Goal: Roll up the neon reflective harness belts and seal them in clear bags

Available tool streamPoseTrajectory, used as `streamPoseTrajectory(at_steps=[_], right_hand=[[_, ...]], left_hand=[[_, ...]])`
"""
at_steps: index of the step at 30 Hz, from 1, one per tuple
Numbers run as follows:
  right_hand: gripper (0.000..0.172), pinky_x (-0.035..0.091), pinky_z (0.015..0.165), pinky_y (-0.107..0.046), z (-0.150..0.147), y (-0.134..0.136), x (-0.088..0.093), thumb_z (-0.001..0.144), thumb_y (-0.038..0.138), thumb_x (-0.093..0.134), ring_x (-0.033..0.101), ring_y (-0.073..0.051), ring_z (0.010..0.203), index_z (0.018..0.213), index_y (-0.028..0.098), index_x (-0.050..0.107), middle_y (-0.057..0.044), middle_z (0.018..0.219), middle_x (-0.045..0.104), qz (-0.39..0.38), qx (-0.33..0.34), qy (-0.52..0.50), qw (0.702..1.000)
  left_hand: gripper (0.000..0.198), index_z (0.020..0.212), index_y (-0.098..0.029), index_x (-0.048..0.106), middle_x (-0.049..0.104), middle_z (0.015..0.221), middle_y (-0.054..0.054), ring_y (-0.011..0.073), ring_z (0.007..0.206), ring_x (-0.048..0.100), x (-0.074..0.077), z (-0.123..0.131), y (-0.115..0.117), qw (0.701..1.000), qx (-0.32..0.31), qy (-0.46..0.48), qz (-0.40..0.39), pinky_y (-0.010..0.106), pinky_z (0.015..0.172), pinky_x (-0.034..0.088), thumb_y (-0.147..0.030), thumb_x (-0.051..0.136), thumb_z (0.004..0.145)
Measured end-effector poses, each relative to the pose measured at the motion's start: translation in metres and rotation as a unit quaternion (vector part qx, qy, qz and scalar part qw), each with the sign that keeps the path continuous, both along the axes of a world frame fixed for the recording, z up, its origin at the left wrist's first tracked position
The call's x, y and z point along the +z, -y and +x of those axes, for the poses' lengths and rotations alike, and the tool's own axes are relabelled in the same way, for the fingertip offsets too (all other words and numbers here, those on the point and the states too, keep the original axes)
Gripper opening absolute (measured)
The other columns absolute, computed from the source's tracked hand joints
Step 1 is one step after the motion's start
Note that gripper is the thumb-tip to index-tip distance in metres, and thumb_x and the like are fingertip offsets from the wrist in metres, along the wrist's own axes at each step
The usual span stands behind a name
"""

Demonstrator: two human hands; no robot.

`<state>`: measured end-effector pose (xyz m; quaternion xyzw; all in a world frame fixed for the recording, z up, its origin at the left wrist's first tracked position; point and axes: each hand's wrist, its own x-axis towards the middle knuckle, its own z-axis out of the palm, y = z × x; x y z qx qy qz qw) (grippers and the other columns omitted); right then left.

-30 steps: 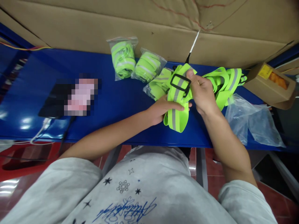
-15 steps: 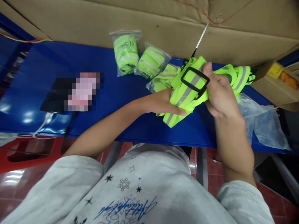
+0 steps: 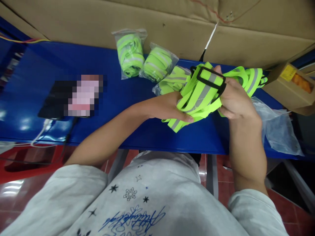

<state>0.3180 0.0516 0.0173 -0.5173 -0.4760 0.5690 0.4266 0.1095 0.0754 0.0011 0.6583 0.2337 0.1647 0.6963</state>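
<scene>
A folded bundle of neon-yellow reflective strap (image 3: 200,98) with a grey stripe is held above the table between both hands. My left hand (image 3: 172,106) grips its lower left end, thumb across the front and fingers hidden beneath. At the upper right, my right hand (image 3: 235,96) is closed at the strap beside a black plastic buckle (image 3: 210,78); its fingertips are partly hidden behind the bundle. More neon strap (image 3: 248,78) lies just beyond my right hand. Behind my left hand is a clear bag of strap (image 3: 173,78).
Two bagged strap rolls, one left (image 3: 130,54) and one right (image 3: 157,64), stand at the back of the blue table (image 3: 118,95). A dark device (image 3: 55,98) with cables lies left. Clear plastic bags (image 3: 280,131) and a cardboard box (image 3: 287,88) are on the right.
The buckle end of the bundle has tipped to the right and slightly down. My right hand has turned, its thumb now mostly behind the strap. My left hand keeps its grip.
</scene>
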Motion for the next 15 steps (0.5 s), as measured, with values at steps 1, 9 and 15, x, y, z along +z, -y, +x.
streamPoseTrajectory(at_steps=[1, 9, 15], right_hand=[[0.044, 0.067, 0.089, -0.047, 0.000, 0.000, 0.000, 0.082, 0.072, 0.077, 0.073, -0.031, 0.113, 0.086, 0.029, 0.070, -0.006, 0.088, 0.078, 0.004, 0.000, -0.004, 1.000], [0.028, 0.059, 0.100, -0.042, -0.002, -0.004, -0.014, 0.090, 0.058, 0.074, 0.068, -0.025, 0.114, 0.104, 0.036, 0.066, -0.001, 0.117, 0.073, 0.228, -0.127, 0.152, 0.953], [0.042, 0.050, 0.117, -0.048, -0.005, 0.020, 0.005, 0.108, 0.060, 0.042, 0.064, -0.030, 0.131, 0.139, 0.041, 0.063, -0.003, 0.131, 0.069, 0.297, -0.093, 0.279, 0.908]], left_hand=[[0.036, 0.099, -0.018, 0.079, 0.080, 0.098, 0.004, 0.0221, 0.093, 0.075, -0.001, 0.000, -0.001, 1.000, 0.017, 0.000, 0.023, 0.030, 0.086, 0.061, -0.024, 0.093, 0.066], [0.037, 0.095, -0.014, 0.079, 0.078, 0.093, 0.007, 0.0247, 0.088, 0.074, -0.013, 0.005, -0.002, 0.997, 0.069, 0.023, -0.028, 0.038, 0.085, 0.061, -0.028, 0.094, 0.064], [0.039, 0.094, -0.015, 0.077, 0.076, 0.086, 0.005, 0.0213, 0.077, 0.073, -0.011, 0.004, -0.008, 0.988, 0.106, 0.024, -0.114, 0.035, 0.074, 0.062, -0.024, 0.095, 0.061]])
